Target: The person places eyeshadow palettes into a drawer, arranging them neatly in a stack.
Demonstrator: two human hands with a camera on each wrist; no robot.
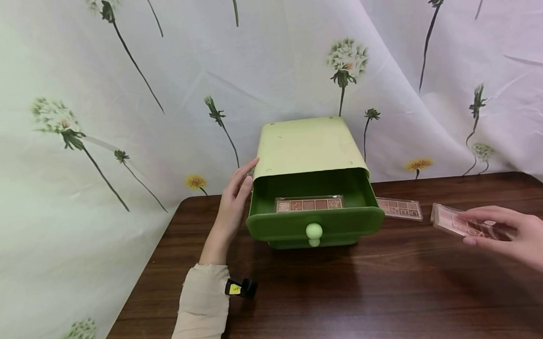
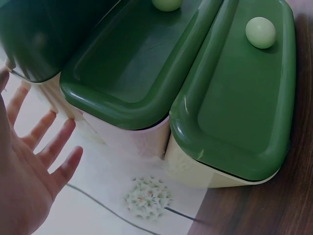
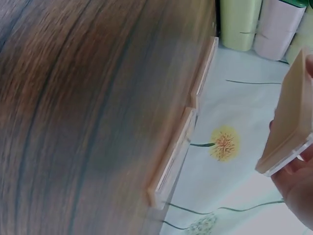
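A cabinet (image 1: 309, 145) with a pale yellow-green top has its upper green drawer (image 1: 274, 226) pulled out. Inside that drawer lies an eyeshadow palette (image 1: 308, 204) with a clear lid. My left hand (image 1: 234, 199) rests at the cabinet's upper left side, fingers extended; in the left wrist view the palm (image 2: 29, 171) shows with nothing in it. To the right, my right hand (image 1: 513, 232) pinches another eyeshadow palette (image 1: 460, 224) between thumb and fingers. The right wrist view shows this held palette (image 3: 289, 117) raised above the table.
Two more palettes lie on the dark wooden table (image 1: 305, 309), one nearer (image 3: 173, 159) and one farther (image 3: 205, 71) in the right wrist view. Lower drawers (image 2: 234, 98) with round knobs are closed. A dandelion-print cloth (image 1: 159, 93) hangs behind.
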